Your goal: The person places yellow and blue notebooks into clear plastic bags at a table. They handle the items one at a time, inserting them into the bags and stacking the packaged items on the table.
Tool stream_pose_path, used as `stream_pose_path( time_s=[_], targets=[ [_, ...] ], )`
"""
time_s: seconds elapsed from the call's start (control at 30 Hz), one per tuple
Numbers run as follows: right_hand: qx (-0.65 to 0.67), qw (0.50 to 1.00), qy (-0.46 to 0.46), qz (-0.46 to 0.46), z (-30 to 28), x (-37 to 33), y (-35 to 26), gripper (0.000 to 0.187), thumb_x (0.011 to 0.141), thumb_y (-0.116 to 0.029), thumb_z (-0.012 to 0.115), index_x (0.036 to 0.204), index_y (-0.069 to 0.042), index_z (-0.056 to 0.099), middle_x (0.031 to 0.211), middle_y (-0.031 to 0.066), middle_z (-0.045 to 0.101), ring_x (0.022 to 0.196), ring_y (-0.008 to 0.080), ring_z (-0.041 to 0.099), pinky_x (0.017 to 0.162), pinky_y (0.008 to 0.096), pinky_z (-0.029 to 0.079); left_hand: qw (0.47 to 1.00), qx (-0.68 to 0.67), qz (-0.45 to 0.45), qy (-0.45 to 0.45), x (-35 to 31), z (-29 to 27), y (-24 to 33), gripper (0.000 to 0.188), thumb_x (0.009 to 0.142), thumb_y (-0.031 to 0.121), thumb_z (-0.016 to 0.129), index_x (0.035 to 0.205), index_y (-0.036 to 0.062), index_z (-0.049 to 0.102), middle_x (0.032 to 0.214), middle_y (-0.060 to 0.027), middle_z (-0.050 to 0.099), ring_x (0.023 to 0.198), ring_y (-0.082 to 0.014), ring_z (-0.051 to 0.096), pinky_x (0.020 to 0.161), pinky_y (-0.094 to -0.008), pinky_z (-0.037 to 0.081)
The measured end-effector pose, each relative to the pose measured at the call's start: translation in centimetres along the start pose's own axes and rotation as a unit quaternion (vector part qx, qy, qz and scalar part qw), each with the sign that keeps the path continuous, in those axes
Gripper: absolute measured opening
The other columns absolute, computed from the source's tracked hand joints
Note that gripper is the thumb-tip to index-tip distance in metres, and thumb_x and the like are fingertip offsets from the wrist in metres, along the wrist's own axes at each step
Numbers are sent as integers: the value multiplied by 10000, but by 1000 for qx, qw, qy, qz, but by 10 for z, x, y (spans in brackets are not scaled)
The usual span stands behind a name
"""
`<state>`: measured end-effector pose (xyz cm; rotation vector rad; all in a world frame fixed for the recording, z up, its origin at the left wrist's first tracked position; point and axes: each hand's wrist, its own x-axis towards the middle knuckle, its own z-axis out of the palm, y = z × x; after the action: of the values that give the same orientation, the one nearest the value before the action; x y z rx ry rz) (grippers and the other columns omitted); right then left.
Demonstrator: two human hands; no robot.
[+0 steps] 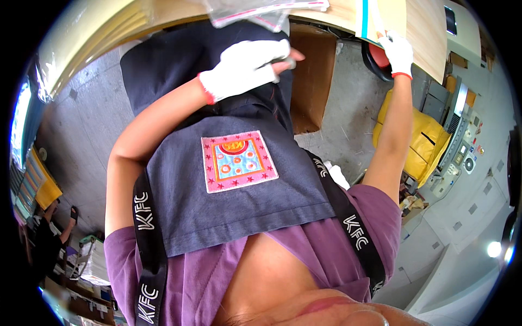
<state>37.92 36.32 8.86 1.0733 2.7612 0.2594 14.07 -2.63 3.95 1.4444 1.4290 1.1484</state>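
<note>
The camera looks steeply down the person's own front: a purple shirt, a dark grey apron [239, 201] hung on black straps with white lettering, and on the apron's bib a square sewn patch [238, 161], pink-bordered with small red stars, its middle pale blue with orange-ringed circles.

The left hand [247, 68], in a white glove with a red cuff and cut-off fingertips, hovers in front of the apron just below the worktop [429, 38] edge. Its grip is loosely curled, bare fingertips drawn near one another; whether anything small is pinched there cannot be told. Just above it, clear plastic bags [266, 11] with a thin red seal strip lie on the worktop's pale wooden edge, apart from the hand.

The right hand [397, 51], in the same kind of glove, reaches up to the worktop, and its grip is pressed on the lower edge of a flat cream-coloured sheet [389, 16] with a bright blue and white stripe down its left side. A red rounded object [379, 56], mostly hidden, sits just beside that hand.

Under the worktop stands an open brown cardboard box [311, 81] on the grey concrete floor. To the right lies a yellow bag [421, 146], and beyond it a grey machine panel [462, 146] with small buttons and stickers. At far left another person [51, 239] bends near stacked white sheets [97, 263].
</note>
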Motion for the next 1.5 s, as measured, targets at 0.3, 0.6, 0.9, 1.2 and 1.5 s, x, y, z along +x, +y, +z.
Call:
stream_pose_path(
  time_s=[0.3, 0.6, 0.9, 1.2, 1.5],
  targets=[
    [53, 994, 62, -67, -3, -1, 3, 340, 841, -387, 603, 946, -70, 661, 924, 193, 686, 884, 394, 654, 799, 455, 523, 968, 200, 80, 125, 220, 56, 20, 539, 882, 315, 639, 1358, 94, 519, 1241, -173, 615, 1093, -309, 630, 918, -411, 503],
    [58, 992, 84, -67, -5, -2, 2, 364, 882, -417, 563, 965, -73, 652, 887, 146, 694, 836, 337, 673, 751, 456, 529, 913, 353, 184, 91, 346, 74, 20, 441, 855, 278, 655, 1252, 99, 584, 1117, -166, 638, 995, -313, 622, 854, -415, 501],
    [351, 807, 463, 107, 23, -64, 40, 218, 862, -258, 749, 921, -49, 724, 890, 107, 724, 771, 249, 688, 685, 345, 545, 931, 287, 226, 22, 398, 65, 18, 346, 829, 242, 672, 1145, 103, 649, 992, -159, 660, 897, -316, 615, 789, -419, 499],
    [222, 918, 292, -148, 55, -28, 34, 199, 785, -277, 754, 949, -164, 755, 1067, -4, 709, 991, 224, 645, 839, 373, 510, 920, 265, 282, 67, 412, 63, 18, 250, 822, 241, 693, 1027, 98, 703, 872, -146, 675, 783, -301, 617, 730, -396, 507],
    [530, 836, 107, -98, 62, -11, 47, 241, 817, 1, 616, 1040, -12, 707, 1111, 94, 713, 1040, 232, 674, 901, 339, 528, 883, 365, 282, 87, 411, 62, 21, 282, 820, 313, 684, 1005, 103, 716, 866, -159, 688, 793, -322, 644, 732, -414, 519]
  ],
)
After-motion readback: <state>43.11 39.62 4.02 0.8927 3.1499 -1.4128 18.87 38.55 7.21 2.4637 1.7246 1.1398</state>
